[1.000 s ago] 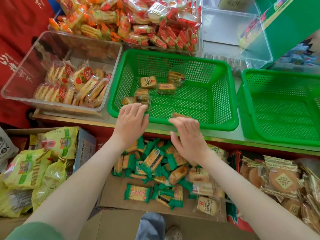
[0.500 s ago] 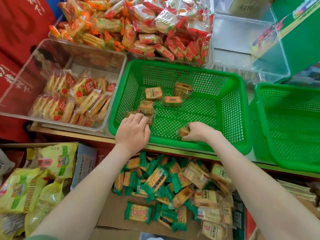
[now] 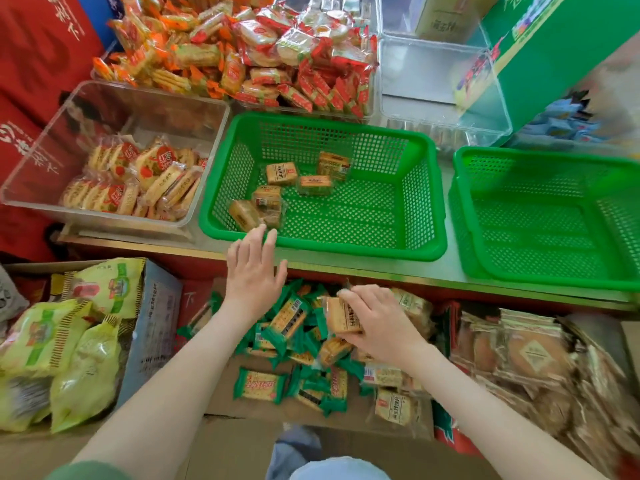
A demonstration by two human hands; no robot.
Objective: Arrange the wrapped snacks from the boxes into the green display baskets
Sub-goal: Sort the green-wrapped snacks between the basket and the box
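In front of the left green basket [image 3: 346, 249], below its front rim, our right hand [image 3: 377, 327] grips a clear-wrapped biscuit pack [image 3: 341, 318] over the boxed snack pile [image 3: 291, 320]. Our left hand [image 3: 254, 275] is spread wide and holds nothing, at that basket's near-left rim. A handful of packs [image 3: 281, 173] lie inside it, and the basket to its right [image 3: 540, 277] holds none. We judge the task barely started.

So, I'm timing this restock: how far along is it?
Done: a few snacks lie in the left green basket. In hand: the right hand grips one packet; the left hand is open. Left: the right green basket shows none; the box pile is large.
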